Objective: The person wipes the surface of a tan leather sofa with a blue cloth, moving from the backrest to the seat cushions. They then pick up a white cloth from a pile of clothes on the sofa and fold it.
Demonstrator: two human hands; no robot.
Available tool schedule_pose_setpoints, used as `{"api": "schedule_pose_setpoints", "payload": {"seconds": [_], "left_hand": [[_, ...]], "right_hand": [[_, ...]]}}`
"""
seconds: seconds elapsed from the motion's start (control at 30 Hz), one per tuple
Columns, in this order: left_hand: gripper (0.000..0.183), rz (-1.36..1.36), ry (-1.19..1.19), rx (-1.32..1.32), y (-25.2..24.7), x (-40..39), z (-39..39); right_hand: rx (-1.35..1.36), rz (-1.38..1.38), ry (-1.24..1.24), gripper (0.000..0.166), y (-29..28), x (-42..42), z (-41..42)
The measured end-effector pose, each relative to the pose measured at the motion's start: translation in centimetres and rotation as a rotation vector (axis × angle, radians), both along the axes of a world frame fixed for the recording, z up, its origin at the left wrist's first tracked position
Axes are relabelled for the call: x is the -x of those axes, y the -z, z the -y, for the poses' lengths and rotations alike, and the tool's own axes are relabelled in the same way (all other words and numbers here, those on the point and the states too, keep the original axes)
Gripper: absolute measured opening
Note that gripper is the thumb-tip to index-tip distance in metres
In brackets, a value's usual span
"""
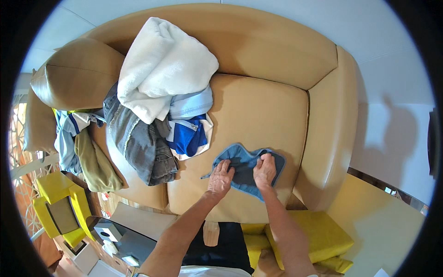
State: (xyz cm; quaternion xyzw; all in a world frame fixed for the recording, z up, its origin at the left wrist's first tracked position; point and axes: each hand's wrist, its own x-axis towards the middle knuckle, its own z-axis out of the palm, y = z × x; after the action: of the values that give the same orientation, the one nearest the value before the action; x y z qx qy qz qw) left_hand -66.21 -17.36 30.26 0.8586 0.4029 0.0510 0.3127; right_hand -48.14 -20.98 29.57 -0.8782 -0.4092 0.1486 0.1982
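A blue-grey cloth (243, 167) with a paler edging lies spread on the tan sofa seat (256, 114), its surface rumpled. A small strap or corner sticks out at its left. My left hand (220, 178) rests on the cloth's left part, fingers bent; whether they pinch the fabric cannot be told. On the right part, my right hand (265, 171) has its fingers curled into the cloth near the far edge. To the left is a heap: a white plush blanket (166, 65) on top, grey denim jeans (136, 145), a light blue garment (192, 104) and a blue-and-white garment (188, 136).
Further left, an olive garment (93, 162) and a light blue garment (65, 145) hang over the sofa beside a tan cushion (83, 72). The sofa arm (332, 138) rises at right. Behind me are a yellow seat (311, 235) and a dark-topped table (136, 244).
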Motion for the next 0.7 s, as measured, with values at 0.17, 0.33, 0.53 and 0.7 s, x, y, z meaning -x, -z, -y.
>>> {"api": "schedule_pose_setpoints", "payload": {"seconds": [0.17,0.33,0.53,0.7], "left_hand": [[0.019,-0.013,-0.033,0.057,0.0,3.1,-0.9],[0.017,0.001,-0.202,0.130,0.0,6.6,1.3],[0.015,0.107,-0.588,0.476,1.1,5.4,3.2],[0.018,0.226,-0.586,0.594,-0.3,2.9,4.5]], "right_hand": [[0.136,-0.056,-0.223,0.019,0.3,6.7,-1.3],[0.137,-0.173,-0.293,0.018,0.6,8.6,-0.6],[0.008,-0.150,0.002,0.015,0.6,6.7,1.7],[0.065,-0.634,0.276,0.011,3.6,9.1,5.9]]}}
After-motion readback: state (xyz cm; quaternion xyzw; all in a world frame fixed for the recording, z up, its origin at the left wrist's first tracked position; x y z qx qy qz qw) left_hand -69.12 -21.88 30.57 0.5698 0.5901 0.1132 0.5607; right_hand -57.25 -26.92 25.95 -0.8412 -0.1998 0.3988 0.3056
